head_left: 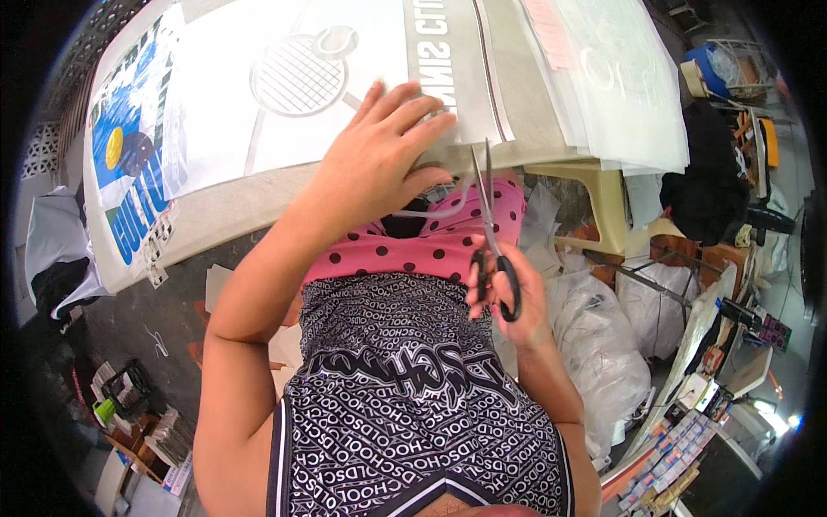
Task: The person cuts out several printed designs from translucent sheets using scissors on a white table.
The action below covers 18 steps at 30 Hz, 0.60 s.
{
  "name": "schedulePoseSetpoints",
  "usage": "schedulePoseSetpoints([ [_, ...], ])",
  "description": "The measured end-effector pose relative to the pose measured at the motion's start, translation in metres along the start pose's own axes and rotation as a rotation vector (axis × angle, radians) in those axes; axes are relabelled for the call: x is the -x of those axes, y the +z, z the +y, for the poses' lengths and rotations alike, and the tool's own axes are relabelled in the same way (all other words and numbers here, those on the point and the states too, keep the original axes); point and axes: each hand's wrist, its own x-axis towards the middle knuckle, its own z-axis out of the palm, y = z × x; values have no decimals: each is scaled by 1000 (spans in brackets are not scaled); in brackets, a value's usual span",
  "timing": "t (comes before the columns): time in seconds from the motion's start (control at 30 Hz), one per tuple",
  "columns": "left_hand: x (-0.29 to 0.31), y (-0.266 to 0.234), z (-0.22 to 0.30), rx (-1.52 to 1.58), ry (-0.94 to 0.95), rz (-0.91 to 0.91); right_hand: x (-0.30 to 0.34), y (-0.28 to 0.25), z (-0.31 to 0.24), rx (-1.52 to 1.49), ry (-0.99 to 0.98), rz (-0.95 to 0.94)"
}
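My left hand (pixel 392 138) lies flat with fingers apart on a white printed sheet (pixel 220 95), near its front right part. The sheet bears a grey racket-and-ball picture and a grey lettered band. In my right hand (pixel 524 297) is a pair of scissors (pixel 489 207) with black handles, my fingers in the loops. Its blades point away from me, slightly parted, with their tips by the sheet's front right edge. Whether the blades touch the sheet I cannot tell.
The sheet rests on a pale table (pixel 215 228). A blue printed sheet (pixel 142 164) is at its left end, and translucent sheets (pixel 633 95) are stacked at the right. Below are a cream plastic stool (pixel 603 202) and clear plastic bags (pixel 594 336). Pink dotted cloth (pixel 388 258) covers my lap.
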Motion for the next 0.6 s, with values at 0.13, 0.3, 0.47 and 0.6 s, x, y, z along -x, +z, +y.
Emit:
schedulePoseSetpoints([
  [0.13,15,9,-6,-27,72,38,1,19,9,86,-38,11],
  [0.3,18,19,2,-80,123,164,-4,31,12,168,-104,-2],
  [0.47,17,27,9,-77,115,207,-6,36,9,183,-104,19],
  [0.6,14,27,14,-69,104,203,-6,35,10,187,-103,45],
])
